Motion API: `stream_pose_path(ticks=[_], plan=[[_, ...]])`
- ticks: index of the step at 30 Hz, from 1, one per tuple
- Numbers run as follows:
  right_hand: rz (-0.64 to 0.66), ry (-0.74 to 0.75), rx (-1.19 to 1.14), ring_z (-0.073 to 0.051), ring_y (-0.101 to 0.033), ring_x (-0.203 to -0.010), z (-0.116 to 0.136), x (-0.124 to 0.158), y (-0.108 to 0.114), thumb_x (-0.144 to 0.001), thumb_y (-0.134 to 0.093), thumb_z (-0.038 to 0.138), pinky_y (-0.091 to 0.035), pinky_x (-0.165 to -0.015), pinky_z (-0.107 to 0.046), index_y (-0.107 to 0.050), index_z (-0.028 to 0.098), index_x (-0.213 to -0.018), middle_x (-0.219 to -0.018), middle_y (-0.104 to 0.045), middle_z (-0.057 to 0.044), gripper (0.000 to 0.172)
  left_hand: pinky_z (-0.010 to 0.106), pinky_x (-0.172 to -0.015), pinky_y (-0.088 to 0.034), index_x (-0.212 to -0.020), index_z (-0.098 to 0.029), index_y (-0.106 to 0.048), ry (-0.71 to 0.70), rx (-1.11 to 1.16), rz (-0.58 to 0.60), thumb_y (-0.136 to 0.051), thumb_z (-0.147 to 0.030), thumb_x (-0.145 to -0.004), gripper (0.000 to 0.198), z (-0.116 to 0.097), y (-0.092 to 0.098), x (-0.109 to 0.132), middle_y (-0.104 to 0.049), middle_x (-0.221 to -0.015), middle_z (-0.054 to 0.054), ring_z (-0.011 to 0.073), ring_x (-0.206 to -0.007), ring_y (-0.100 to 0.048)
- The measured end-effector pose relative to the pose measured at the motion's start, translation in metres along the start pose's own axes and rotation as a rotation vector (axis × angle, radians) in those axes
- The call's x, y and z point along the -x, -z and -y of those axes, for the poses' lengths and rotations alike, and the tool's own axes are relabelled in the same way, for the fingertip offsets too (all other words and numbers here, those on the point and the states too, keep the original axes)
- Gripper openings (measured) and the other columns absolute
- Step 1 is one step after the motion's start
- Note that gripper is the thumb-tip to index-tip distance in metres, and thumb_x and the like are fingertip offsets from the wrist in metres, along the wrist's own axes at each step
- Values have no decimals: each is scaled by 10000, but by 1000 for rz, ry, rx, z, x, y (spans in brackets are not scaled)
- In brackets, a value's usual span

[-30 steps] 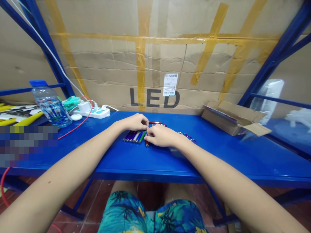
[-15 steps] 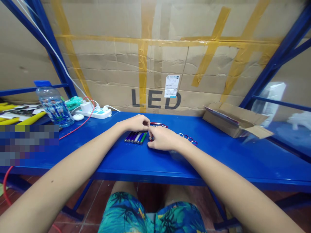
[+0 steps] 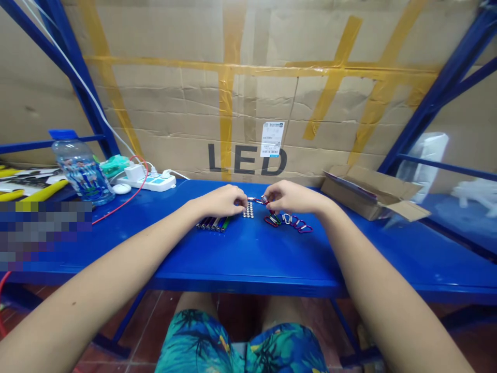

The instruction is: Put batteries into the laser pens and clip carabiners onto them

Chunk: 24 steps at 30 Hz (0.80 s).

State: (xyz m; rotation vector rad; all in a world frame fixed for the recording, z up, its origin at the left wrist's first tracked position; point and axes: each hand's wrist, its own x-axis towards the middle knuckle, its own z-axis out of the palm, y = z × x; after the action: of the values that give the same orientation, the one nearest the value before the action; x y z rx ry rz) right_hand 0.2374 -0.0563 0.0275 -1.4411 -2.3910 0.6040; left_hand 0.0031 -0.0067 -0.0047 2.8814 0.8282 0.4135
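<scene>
My left hand (image 3: 221, 201) and my right hand (image 3: 291, 197) are closed in pinches on the two ends of a small red flashlight (image 3: 257, 200) held just above the blue table (image 3: 240, 254). Under the left hand lies a row of several coloured flashlight tubes (image 3: 213, 224) side by side. Between the hands stands a small cluster of silver button cells (image 3: 248, 210). Below the right hand lies a pile of coloured carabiner clips (image 3: 289, 220).
An open cardboard box (image 3: 370, 192) sits at the right. At the left stand a water bottle (image 3: 82, 173) and a white power strip (image 3: 147, 181) with a red wire. A large cardboard sheet marked LED (image 3: 248, 103) backs the table.
My right hand has lifted off the tubes and moved right and back to the red flashlight's end, uncovering the button cells and the clips. My left hand stayed nearly in place.
</scene>
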Motion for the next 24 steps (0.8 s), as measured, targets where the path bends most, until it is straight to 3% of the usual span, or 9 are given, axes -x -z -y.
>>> stream_pose_path(ticks=[4, 8, 24], plan=[[38, -35, -77, -130, -594, -525, -6, -3, -2, -744, -619, 142, -443, -500, -253, -636, 158, -848, -685, -691, -22, 108, 328, -849, -418, -949, -198, -724, -98, -82, 60, -542, -187, -856, 205, -16, -6, -2, -677, -966, 67, 213, -965, -593], [37, 8, -60, -139, -622, -555, -9, -7, -9, -740, -651, 163, -451, -504, -248, -621, 165, -815, -698, -694, -18, 81, 340, -842, -415, -977, -186, -706, -88, -145, 87, -510, -163, -867, 225, -25, -12, -3, -653, -990, 92, 235, -1000, -579], [27, 4, -75, -126, -610, -540, -11, -10, -10, -753, -645, 175, -463, -488, -234, -600, 165, -827, -697, -681, -17, 87, 310, -831, -440, -948, -175, -696, -92, -59, 146, -517, -101, -832, 226, -28, -12, -3, -689, -934, 63, 197, -914, -608]])
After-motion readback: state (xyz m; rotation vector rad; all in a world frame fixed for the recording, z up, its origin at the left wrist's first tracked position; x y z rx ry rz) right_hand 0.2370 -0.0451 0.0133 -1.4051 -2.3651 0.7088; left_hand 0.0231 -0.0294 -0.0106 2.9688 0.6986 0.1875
